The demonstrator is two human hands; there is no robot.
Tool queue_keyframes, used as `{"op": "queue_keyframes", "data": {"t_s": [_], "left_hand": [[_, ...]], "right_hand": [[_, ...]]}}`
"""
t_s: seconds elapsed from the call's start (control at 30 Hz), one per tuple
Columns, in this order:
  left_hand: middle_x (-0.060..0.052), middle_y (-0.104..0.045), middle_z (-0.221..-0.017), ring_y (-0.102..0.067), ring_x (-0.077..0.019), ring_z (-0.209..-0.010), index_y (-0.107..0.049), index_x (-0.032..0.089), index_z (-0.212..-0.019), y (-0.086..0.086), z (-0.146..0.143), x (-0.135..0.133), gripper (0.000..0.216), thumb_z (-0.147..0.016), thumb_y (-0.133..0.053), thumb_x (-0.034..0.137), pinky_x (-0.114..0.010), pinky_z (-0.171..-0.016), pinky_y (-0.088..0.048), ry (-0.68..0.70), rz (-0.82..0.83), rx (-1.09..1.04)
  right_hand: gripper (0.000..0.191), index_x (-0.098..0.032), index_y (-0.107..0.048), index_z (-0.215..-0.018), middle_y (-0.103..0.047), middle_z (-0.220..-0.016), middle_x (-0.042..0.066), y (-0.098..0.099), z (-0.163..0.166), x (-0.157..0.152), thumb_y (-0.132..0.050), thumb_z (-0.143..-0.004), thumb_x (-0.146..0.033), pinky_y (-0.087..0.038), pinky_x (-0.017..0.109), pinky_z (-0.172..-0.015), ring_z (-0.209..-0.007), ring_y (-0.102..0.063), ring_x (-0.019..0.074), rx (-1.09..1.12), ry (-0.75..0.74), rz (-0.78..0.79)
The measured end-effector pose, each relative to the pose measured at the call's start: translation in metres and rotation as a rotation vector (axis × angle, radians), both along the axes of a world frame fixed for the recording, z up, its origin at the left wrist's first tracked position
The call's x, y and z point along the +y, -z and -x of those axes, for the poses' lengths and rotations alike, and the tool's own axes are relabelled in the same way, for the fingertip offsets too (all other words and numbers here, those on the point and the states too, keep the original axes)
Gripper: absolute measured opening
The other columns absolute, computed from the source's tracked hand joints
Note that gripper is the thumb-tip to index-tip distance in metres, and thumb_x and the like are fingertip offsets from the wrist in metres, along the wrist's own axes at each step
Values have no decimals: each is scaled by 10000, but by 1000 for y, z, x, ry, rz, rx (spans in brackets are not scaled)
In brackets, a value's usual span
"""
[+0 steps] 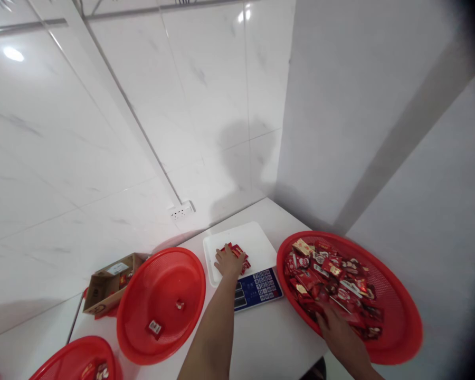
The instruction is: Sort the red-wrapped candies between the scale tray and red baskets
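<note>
My left hand (228,262) lies over a few small red wrapped packets (244,261) on the white tray (261,240) of a weighing scale. Its fingers are spread across them. On the right, my right hand (335,328) reaches over the near rim of a red plastic basket (406,327) and touches the heap of red and gold wrapped snack packets (334,269) inside. Blur and the packets hide its fingertips, so its grip is unclear. The scale's blue keypad panel (257,289) shows between my arms.
Left of the scale, another red basket (162,264) holds two small packets. A third red basket (69,354) sits at the lower left, partly out of view. Behind them stands an open cardboard box (106,298). A wall socket (181,211) is above the white table (269,343).
</note>
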State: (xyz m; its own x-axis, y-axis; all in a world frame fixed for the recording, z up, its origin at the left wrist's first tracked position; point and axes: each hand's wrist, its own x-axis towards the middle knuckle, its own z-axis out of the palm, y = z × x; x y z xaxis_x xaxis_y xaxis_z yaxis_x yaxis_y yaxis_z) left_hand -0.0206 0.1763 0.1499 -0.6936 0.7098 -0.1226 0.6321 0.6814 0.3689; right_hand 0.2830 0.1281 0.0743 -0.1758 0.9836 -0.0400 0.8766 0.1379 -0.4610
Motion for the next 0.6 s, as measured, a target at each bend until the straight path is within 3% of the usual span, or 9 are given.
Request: {"op": "queue_keyframes", "data": {"t_s": [0.1, 0.2, 0.4, 0.6], "left_hand": [[-195, -362, -1342, -321, -357, -1220, -371, 193, -1251, 1, -3, 9, 681, -671, -590, 476, -524, -951, -260, 40, 9, 1], [-127, -423, -1284, -379, -310, -1166, -431, 229, -1177, 1, -3, 13, 542, -680, -606, 356, -451, -921, -320, 99, -15, -14], [-64, -502, -1128, -497, -216, -1003, -511, 234, -1048, 5, 12, 14, 390, -680, -628, 181, -324, -810, -423, 92, -188, -115], [-54, -570, -1013, -570, -150, -826, -528, 143, -1040, 11, 37, -1, 270, -818, -535, 296, -341, -717, -494, -87, -398, -263]], "right_hand": [[414, -200, -519, -1116, -561, -1211, 96, -2, 0, 0, -279, -822, -364, -450, 389, -904, -1099, -540, 237, 12, -20, 12], [460, -181, -512, -1142, -545, -1236, 106, -4, 0, -1, -246, -823, -380, -471, 392, -879, -1085, -552, 241, 3, 1, 54], [453, -200, -547, -1114, -561, -1226, 85, -8, 0, 0, -253, -819, -381, -479, 385, -874, -1077, -560, 236, 17, -9, 67], [493, -170, -517, -1162, -517, -1270, 107, -9, -1, 1, -224, -825, -377, -454, 407, -899, -1126, -519, 251, -11, -54, 133]]}}
